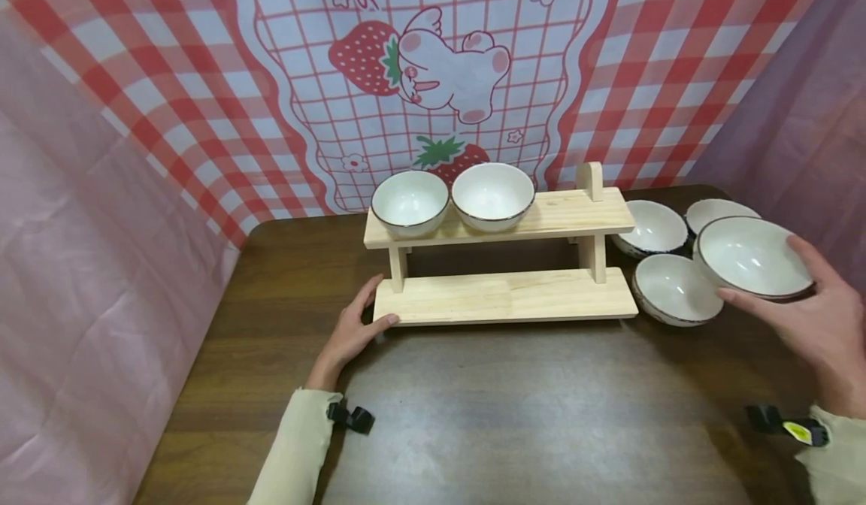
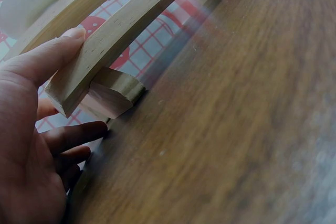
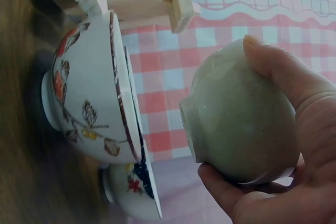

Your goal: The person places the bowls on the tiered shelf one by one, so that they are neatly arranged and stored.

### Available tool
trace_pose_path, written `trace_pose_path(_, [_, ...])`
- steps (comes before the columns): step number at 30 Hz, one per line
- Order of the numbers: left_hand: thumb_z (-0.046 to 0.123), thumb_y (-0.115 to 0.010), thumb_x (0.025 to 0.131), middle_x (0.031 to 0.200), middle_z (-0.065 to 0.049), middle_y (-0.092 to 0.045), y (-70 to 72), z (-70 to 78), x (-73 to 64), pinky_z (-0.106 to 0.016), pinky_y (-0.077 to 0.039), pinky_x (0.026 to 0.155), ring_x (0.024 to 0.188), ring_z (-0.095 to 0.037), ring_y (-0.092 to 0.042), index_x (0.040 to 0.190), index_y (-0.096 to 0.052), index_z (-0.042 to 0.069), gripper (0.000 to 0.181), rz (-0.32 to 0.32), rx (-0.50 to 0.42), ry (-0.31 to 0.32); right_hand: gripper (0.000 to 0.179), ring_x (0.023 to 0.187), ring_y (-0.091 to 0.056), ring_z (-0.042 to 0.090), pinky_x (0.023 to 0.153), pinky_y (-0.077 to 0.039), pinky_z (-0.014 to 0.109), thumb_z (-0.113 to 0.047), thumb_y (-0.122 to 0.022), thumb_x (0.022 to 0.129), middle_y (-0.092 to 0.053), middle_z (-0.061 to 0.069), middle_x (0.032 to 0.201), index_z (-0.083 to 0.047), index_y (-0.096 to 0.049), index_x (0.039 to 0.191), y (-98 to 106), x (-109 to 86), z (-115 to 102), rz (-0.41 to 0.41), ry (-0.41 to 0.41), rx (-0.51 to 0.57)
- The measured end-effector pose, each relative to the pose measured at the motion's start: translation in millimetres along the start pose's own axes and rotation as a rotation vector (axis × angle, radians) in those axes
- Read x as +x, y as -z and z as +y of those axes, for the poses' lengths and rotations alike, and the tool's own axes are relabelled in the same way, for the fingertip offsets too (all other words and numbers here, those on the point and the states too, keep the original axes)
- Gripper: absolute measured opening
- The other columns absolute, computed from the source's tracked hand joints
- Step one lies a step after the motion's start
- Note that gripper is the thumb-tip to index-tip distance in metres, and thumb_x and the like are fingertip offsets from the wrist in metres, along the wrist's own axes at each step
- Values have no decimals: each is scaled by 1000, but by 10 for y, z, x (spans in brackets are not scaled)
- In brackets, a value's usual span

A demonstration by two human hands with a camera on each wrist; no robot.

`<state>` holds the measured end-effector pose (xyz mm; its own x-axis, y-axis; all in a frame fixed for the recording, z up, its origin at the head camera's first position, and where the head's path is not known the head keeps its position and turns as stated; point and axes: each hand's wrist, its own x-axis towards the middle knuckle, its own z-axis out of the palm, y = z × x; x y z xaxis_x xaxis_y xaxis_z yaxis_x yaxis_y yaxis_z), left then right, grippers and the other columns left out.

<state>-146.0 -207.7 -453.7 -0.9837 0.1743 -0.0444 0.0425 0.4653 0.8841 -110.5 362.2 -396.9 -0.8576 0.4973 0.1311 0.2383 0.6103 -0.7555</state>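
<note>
My right hand [image 1: 819, 317] holds a bowl [image 1: 753, 257] above the table, thumb on one side and fingers on the other. Its outside looks plain pale in the right wrist view, where its foot ring shows. My left hand [image 1: 354, 327] grips the left end of a two-tier wooden stand [image 1: 501, 296] at the lower board, thumb on the near edge. On the upper board sit two dark-rimmed white bowls, the left bowl [image 1: 410, 201] beside the right bowl [image 1: 493, 195]. A flower-painted bowl [image 3: 89, 93] stands on the table between the stand and my right hand.
Behind it, right of the stand, are a bowl [image 1: 652, 227] and another bowl [image 1: 720, 210], partly hidden by the held one. A strawberry-print checked cloth [image 1: 446, 69] hangs behind the brown table [image 1: 514, 415]. Pink curtains [image 1: 88, 279] hang at both sides.
</note>
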Motion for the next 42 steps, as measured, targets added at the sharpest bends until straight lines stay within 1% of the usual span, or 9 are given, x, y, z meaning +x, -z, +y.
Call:
trace_pose_path(6, [15,-73,91,152,-22,-49,-53,-305,113,-59,-26,118,145,-37,-41,159,-28,12,82,16,-12,-10,100,121,-37,-17,104,-25,4,-25,-90,72,-38,3,161,-44,-34,153,-10,-32,-84,7,24,19])
trace_pose_path(9, [18,-75,90,151,-19,-51,-54,-362,127,-58,-28,118,145,-34,-42,158,-30,16,82,21,-12,-23,100,121,-39,-16,101,-26,3,-22,-90,71,-41,-2,160,-43,-35,152,-15,-40,-135,9,44,39])
trace_pose_path(13, [22,-75,90,151,-17,-52,-49,-374,124,-58,-29,117,144,-33,-43,158,-31,18,81,21,-17,-30,101,120,-40,-15,100,-27,5,-22,-91,71,-39,0,161,-42,-35,153,-28,-41,-215,2,55,40])
trace_pose_path(20, [22,-75,90,150,-17,-52,-50,-369,124,-58,-29,117,144,-33,-43,158,-31,17,81,20,-16,-32,101,118,-40,-15,99,-28,6,-23,-91,71,-42,-2,159,-42,-35,153,-47,-30,-357,-24,65,46])
trace_pose_path(24, [21,-74,91,150,-17,-52,-52,-363,125,-58,-31,117,144,-33,-44,158,-31,15,80,17,-9,-36,100,113,-40,-16,96,-28,6,-24,-91,70,-46,-8,152,-43,-37,152,-59,-20,-416,-30,95,41])
trace_pose_path(27, [21,-74,91,151,-17,-51,-52,-362,124,-57,-31,117,144,-33,-44,158,-31,17,80,17,-6,-32,98,108,-40,-17,93,-27,5,-24,-92,70,-50,-18,140,-42,-40,151,-65,-12,-453,-32,119,47])
trace_pose_path(33, [22,-75,90,150,-16,-52,-49,-374,123,-57,-30,117,144,-33,-43,158,-31,17,81,23,-16,-32,96,105,-40,-16,92,-25,7,-27,-92,69,-50,-28,128,-44,-42,149,-86,7,-543,-48,153,43])
trace_pose_path(37, [22,-76,89,150,-17,-53,-47,-375,123,-57,-30,117,144,-34,-43,158,-32,18,81,23,-21,-32,95,104,-40,-14,89,-26,8,-29,-92,70,-51,-24,129,-46,-41,149,-114,18,-617,-73,165,32])
trace_pose_path(42, [20,-75,90,151,-17,-51,-47,-381,132,-57,-30,117,144,-33,-43,158,-30,17,82,17,-16,-22,96,101,-40,-13,89,-26,11,-33,-92,70,-52,-6,137,-47,-39,149,-170,34,-722,-95,166,13])
